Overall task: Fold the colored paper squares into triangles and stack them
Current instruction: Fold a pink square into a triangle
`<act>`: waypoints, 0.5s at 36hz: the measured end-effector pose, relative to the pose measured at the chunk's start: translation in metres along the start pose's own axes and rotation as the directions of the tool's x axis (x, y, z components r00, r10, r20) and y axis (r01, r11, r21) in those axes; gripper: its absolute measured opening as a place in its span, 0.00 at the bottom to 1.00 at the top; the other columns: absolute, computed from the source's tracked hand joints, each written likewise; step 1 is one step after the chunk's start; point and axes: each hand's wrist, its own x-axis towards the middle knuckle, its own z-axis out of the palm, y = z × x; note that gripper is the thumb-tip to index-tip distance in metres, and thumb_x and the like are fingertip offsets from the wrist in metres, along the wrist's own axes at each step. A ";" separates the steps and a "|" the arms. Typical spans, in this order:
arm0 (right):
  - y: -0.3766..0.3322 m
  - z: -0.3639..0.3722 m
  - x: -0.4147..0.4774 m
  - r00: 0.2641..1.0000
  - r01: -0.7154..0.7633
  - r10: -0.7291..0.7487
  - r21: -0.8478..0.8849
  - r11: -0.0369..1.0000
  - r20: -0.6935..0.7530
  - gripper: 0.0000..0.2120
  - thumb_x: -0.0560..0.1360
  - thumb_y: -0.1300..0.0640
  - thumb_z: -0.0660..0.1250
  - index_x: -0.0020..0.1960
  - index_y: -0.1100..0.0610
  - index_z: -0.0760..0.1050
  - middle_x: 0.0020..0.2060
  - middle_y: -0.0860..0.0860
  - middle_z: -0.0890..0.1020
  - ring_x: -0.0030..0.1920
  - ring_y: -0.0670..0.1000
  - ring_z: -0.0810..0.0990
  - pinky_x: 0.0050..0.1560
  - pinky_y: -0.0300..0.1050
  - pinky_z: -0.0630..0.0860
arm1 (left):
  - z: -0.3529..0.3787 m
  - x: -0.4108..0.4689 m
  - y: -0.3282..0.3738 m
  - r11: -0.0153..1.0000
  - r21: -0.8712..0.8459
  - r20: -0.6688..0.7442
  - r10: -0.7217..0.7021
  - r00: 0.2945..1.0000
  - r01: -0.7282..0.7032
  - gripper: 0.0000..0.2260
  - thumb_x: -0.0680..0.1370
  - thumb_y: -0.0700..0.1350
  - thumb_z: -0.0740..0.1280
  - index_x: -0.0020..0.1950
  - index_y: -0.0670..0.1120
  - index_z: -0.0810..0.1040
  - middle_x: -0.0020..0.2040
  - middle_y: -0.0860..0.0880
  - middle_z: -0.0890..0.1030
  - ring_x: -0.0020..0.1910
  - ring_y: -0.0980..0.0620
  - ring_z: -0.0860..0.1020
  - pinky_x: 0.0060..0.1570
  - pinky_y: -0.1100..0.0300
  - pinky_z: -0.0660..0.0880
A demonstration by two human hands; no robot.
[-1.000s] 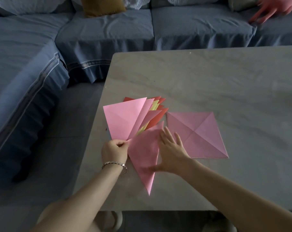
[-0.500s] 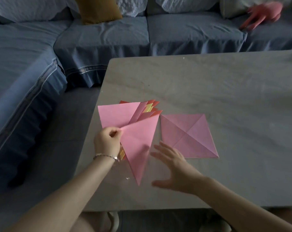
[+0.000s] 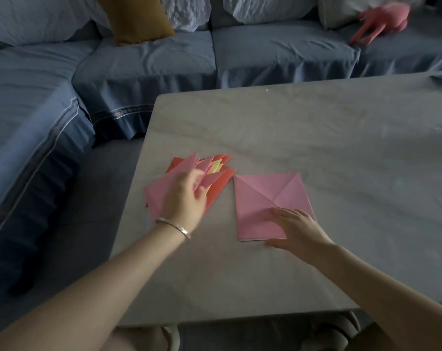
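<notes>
Grey table (image 3: 316,148) fills centre frame; blue sofa (image 3: 151,62) spans the top. Right hand (image 3: 295,226) lies flat on pink square (image 3: 263,193); left hand (image 3: 187,198) covers folded triangles (image 3: 214,182), grip unclear.

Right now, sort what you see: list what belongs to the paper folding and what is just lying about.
Job: fanned stack of folded triangles, creased pink square, table.
Lying about: mustard cushion, pink toy, blue sofa.
</notes>
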 end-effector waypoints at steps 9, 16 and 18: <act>-0.003 -0.001 -0.002 1.000 0.003 -0.003 0.031 1.000 -0.019 0.31 0.70 0.42 0.68 0.70 0.49 0.65 0.68 0.45 0.69 0.69 0.47 0.66 0.66 0.38 0.59 | 0.051 -0.023 0.038 0.764 -0.123 0.505 -0.501 0.703 0.633 0.22 0.75 0.43 0.65 0.68 0.45 0.67 0.65 0.46 0.72 0.62 0.47 0.72 0.60 0.58 0.66; 0.000 0.001 -0.002 0.999 0.015 -0.013 0.063 0.998 -0.035 0.30 0.70 0.44 0.69 0.69 0.50 0.66 0.68 0.44 0.70 0.68 0.48 0.68 0.64 0.38 0.60 | 0.052 -0.021 0.046 0.774 -0.167 0.424 -0.502 0.753 0.610 0.19 0.72 0.38 0.64 0.62 0.45 0.72 0.51 0.48 0.77 0.46 0.50 0.75 0.47 0.60 0.69; 0.000 0.002 -0.002 0.999 0.016 -0.014 0.069 0.997 -0.038 0.31 0.70 0.44 0.69 0.69 0.51 0.66 0.68 0.45 0.70 0.68 0.48 0.67 0.65 0.39 0.60 | 0.051 -0.021 0.046 0.784 -0.157 0.418 -0.499 0.759 0.601 0.19 0.71 0.37 0.64 0.62 0.44 0.73 0.54 0.47 0.78 0.51 0.49 0.77 0.50 0.60 0.70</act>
